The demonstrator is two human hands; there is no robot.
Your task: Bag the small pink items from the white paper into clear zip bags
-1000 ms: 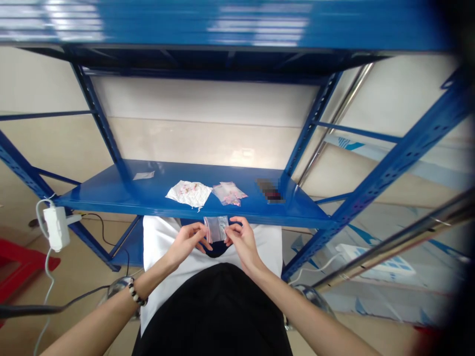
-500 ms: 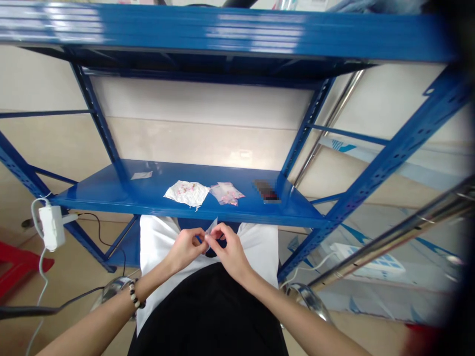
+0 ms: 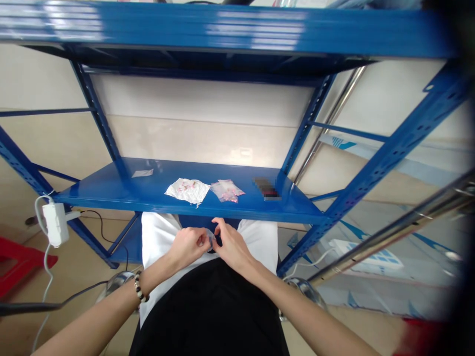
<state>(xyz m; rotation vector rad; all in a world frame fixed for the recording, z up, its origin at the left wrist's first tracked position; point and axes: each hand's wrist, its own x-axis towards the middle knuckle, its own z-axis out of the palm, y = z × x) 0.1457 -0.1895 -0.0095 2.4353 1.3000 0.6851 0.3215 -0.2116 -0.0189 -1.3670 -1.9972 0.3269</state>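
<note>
Above my lap, just in front of the shelf edge, a small clear plastic bag (image 3: 210, 238) is stretched between my two hands. My left hand (image 3: 190, 245) pinches its left side, with the fingers curled. My right hand (image 3: 232, 248) has its thumb at the bag's right side and the index finger raised; its other fingers are partly hidden. On the blue shelf (image 3: 159, 201) beyond lies a crumpled white paper (image 3: 181, 197) with small pink pieces on it. Beside that are clear bags (image 3: 227, 192) holding pink pieces.
A flat clear bag (image 3: 143, 173) lies at the shelf's left. To the right is a blurred-out dark object (image 3: 266, 189). A blue upper shelf beam (image 3: 237, 29) crosses overhead. A white power adapter (image 3: 55, 225) hangs by the left post, near a red stool (image 3: 22, 267).
The bag, earlier pointing up from between the fingertips, now sits lower between the hands. My right index finger has lifted, and my left hand has turned slightly inward.
</note>
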